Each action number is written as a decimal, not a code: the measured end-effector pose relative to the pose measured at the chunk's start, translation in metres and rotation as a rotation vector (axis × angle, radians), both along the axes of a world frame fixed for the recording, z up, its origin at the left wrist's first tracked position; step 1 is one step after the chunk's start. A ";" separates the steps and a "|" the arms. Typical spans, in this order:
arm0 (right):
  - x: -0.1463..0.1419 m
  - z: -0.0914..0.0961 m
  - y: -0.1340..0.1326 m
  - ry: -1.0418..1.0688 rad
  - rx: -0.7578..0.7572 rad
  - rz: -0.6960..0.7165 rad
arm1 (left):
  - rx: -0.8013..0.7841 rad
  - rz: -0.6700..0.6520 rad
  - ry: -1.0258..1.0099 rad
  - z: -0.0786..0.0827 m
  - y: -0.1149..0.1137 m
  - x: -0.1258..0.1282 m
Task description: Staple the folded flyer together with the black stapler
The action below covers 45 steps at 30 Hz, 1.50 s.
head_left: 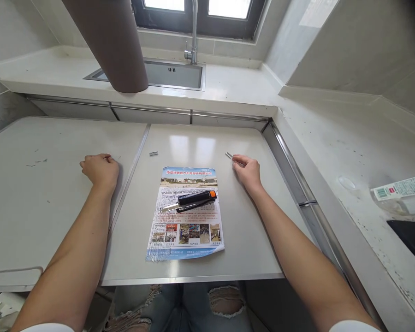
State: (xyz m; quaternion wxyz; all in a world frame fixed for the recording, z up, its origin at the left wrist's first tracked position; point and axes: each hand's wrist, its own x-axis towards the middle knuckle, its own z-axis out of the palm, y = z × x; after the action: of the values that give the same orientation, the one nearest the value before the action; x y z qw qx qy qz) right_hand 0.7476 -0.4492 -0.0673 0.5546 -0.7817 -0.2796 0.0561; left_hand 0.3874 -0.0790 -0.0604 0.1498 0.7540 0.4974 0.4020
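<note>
My right hand (247, 173) rests on the right half of the white folding table, its thumb and fingers pinching a short strip of staples (228, 155). My left hand (100, 170) is curled closed on the left half, and its palm side is hidden. Between my hands lies a printed flyer (186, 235) with many staples punched along its left side. On top of it is a black stapler (195, 199) with an orange end, its metal part pointing left. Beyond the flyer, a small strip of staples (153, 153) lies apart from both hands.
Loose staples (38, 161) are scattered left of my left hand. A sink (203, 76) with a tap (193, 50) is set in the back counter. A brown cylinder (124, 55) slants across the upper left. A labelled package (401, 189) is on the right counter.
</note>
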 end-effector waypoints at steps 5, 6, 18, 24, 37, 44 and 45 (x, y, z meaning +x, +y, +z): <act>-0.010 0.005 0.002 0.046 0.103 -0.033 | 0.090 0.058 0.011 0.013 -0.020 0.016; -0.014 0.007 0.003 0.021 0.120 -0.044 | 0.142 -0.017 0.013 0.017 -0.027 0.022; -0.070 0.033 0.002 -0.381 0.181 0.630 | 0.080 -0.636 0.418 0.011 -0.076 0.067; -0.090 0.024 0.007 -0.564 0.101 1.098 | 0.064 -0.633 0.398 0.020 -0.083 0.068; -0.082 0.022 0.007 -0.447 0.153 0.465 | -0.377 -0.803 -0.326 0.023 -0.116 0.080; -0.084 0.016 0.010 -0.504 0.062 0.529 | -0.255 -0.872 -0.243 0.030 -0.127 0.076; -0.084 0.016 0.010 -0.502 0.050 0.528 | -0.219 -0.881 -0.211 0.032 -0.130 0.075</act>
State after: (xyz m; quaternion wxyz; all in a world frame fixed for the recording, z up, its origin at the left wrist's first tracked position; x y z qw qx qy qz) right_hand 0.6637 -0.4390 -0.0514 0.4539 -0.6583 -0.6005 -0.0033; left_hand 0.4624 -0.2088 -0.0284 0.4348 0.8282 0.1511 0.3198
